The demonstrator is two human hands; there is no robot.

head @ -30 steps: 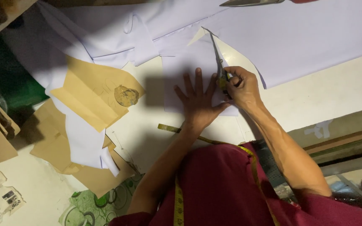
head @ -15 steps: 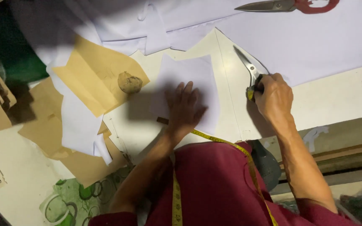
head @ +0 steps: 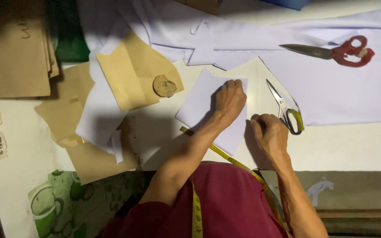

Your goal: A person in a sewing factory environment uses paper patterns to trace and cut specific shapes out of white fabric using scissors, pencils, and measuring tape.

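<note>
— Now, left hand?
— Curled knuckles-down on the white fabric piece, fingers bent over its far edge, pinning it flat. Holding nothing else.
— Lie of that piece?
— Flat on the table, roughly four-sided, turned like a diamond: long axis slanting from far-left corner to near-right. Near corner close to the yellow tape measure.
— Right hand?
— Loosely closed, resting on the white tabletop just beside the piece's right edge. Empty, though touching or nearly touching the handle of the yellow-handled scissors; cannot tell which.
— Those scissors?
— Blades slightly parted, tips pointing away and a little left, handles toward the body.
— Farther off?
— Red-handled shears lying across the large white cloth, tips pointing left. Brown paper patterns to the left, a round brownish lump on one. Stacked cardboard at far left.
— Room?
— Dim, hard shadows; green-printed covering at the near-left edge.
</note>
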